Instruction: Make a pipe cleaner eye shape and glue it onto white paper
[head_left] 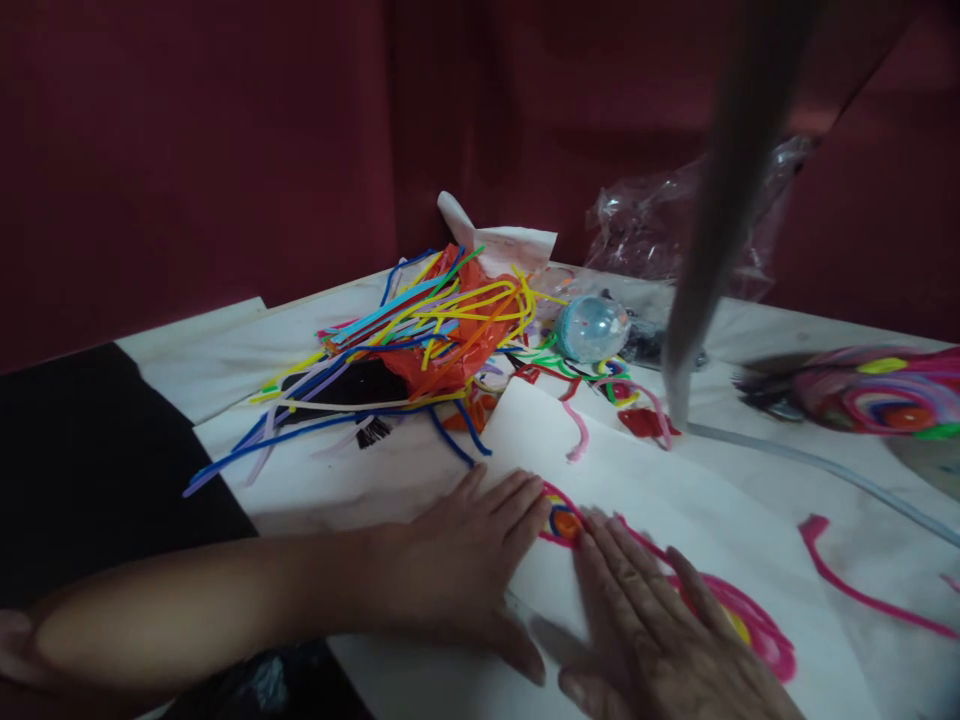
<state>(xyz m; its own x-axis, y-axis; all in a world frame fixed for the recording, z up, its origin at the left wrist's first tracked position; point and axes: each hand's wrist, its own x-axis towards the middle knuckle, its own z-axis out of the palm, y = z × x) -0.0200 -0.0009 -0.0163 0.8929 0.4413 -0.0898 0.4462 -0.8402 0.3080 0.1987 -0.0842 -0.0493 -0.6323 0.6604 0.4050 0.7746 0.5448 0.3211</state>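
Observation:
A white sheet of paper (637,480) lies on the table under both hands. My left hand (480,560) reaches in from the left, flat, its fingertips at the edge of a small coiled pipe-cleaner shape (564,522) with orange, blue and yellow inside a pink outline. On the other side of that shape, my right hand (652,630) lies flat with fingers extended, its fingertips touching the pink outline. Partly under the right hand is a larger pink coiled shape (776,640) with some yellow inside. Short pink pipe cleaners (577,430) lie on and around the paper.
Behind the hands is a heap of coloured pipe cleaners (397,340) with red wrapping. A clear bluish ball (594,328) and a crumpled plastic bag (675,220) stand farther back. At right lies a multicoloured coiled piece (885,395). A blurred grey upright bar (712,220) crosses the view.

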